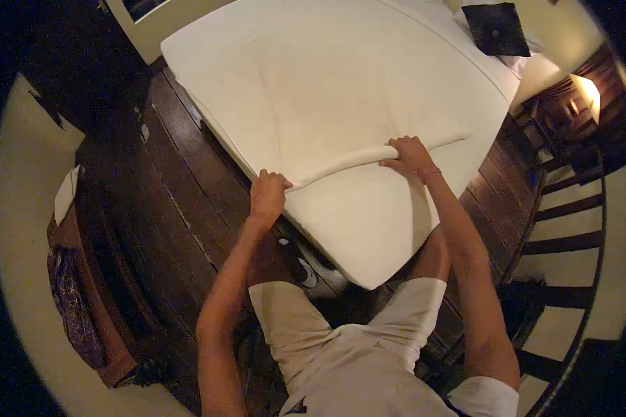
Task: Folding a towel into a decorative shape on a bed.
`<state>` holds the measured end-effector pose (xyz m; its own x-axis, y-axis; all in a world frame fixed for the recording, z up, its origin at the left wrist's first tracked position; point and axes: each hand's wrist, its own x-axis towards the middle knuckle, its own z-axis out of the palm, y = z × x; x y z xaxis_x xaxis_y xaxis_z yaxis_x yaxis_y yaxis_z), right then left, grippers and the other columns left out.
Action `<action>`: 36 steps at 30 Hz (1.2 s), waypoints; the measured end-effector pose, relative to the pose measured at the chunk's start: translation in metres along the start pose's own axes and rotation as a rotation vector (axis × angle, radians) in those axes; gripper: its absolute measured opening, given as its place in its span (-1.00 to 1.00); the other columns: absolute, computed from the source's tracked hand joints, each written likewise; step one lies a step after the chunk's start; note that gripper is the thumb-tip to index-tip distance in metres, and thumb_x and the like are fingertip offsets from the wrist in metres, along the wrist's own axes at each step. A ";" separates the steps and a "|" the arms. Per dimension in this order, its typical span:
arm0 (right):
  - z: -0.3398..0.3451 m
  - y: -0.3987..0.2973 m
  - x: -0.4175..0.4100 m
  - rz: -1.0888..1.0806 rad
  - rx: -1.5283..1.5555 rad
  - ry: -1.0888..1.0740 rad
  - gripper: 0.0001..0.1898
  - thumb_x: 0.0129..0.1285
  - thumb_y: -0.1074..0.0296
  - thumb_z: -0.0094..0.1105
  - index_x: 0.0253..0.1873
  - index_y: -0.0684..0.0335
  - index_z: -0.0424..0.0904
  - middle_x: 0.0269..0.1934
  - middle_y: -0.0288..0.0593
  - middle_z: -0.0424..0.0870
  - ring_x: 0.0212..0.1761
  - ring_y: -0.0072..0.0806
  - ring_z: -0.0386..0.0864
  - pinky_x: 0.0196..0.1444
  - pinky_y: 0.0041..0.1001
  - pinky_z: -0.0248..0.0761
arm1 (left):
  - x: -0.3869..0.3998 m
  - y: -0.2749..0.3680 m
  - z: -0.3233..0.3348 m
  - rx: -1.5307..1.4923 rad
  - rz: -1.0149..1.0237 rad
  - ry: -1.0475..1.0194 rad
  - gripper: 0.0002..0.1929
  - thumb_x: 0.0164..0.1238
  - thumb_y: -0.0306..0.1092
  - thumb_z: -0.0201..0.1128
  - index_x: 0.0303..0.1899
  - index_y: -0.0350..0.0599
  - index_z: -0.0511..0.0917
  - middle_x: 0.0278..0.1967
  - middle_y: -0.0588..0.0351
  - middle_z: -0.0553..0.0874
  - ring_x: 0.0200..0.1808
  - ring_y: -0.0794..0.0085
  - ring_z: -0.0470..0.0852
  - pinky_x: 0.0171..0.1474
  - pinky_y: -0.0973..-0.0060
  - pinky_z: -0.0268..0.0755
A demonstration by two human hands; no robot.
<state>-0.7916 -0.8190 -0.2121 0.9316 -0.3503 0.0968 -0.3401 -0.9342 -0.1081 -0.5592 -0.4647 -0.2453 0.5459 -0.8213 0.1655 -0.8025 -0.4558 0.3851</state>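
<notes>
A white sheet (334, 104) covers the mattress in front of me, its corner (368, 250) pointing towards my legs. Across it runs a raised, rolled fold (352, 158) between my two hands. My right hand (409, 156) grips this fold on top of the bed, thumb on the near side. At the mattress's left edge, my left hand (267, 195) pinches the fold's other end; its fingertips are partly hidden. Faint creases run away from the fold over the sheet.
A dark cushion (495, 28) lies at the far right on the bed. Beyond stands a lit lamp (587, 96). Dark floorboards (182, 156) surround the bed. A wooden railing (568, 245) is on the right, and wooden furniture draped with cloth (75, 297) on the left.
</notes>
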 end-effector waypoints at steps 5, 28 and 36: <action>-0.006 0.013 -0.032 -0.049 -0.033 -0.020 -0.42 0.23 -0.22 0.43 0.12 0.15 0.67 -0.13 -0.17 0.68 -0.02 -0.14 0.63 0.20 -0.23 0.35 | -0.029 0.030 0.012 0.044 0.090 0.014 -0.85 0.34 -0.42 0.24 -0.35 -0.04 0.77 -0.32 0.08 0.79 -0.15 0.17 0.61 0.02 0.26 0.44; -0.031 0.166 -0.087 0.113 -0.421 -0.147 -0.56 0.21 0.10 0.43 0.18 -0.07 0.58 0.04 -0.29 0.75 0.14 -0.17 0.60 0.23 -0.09 0.35 | -0.055 0.021 0.013 -0.123 0.084 -0.033 -0.91 0.30 -0.42 0.27 -0.36 -0.03 0.73 -0.35 0.11 0.77 -0.20 0.13 0.61 -0.01 0.24 0.44; -0.012 0.183 -0.113 0.128 -0.450 -0.108 -0.64 0.31 0.15 0.30 0.19 -0.11 0.58 0.02 -0.32 0.76 0.11 -0.18 0.60 0.16 -0.10 0.37 | -0.051 0.033 0.002 -0.246 0.071 -0.160 -0.92 0.24 -0.50 0.29 -0.36 -0.08 0.73 -0.35 0.07 0.77 -0.20 0.08 0.62 -0.05 0.20 0.47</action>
<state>-0.9605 -0.9516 -0.2307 0.8787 -0.4773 0.0049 -0.4521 -0.8290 0.3292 -0.6138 -0.4383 -0.2434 0.4295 -0.9009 0.0619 -0.7444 -0.3144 0.5892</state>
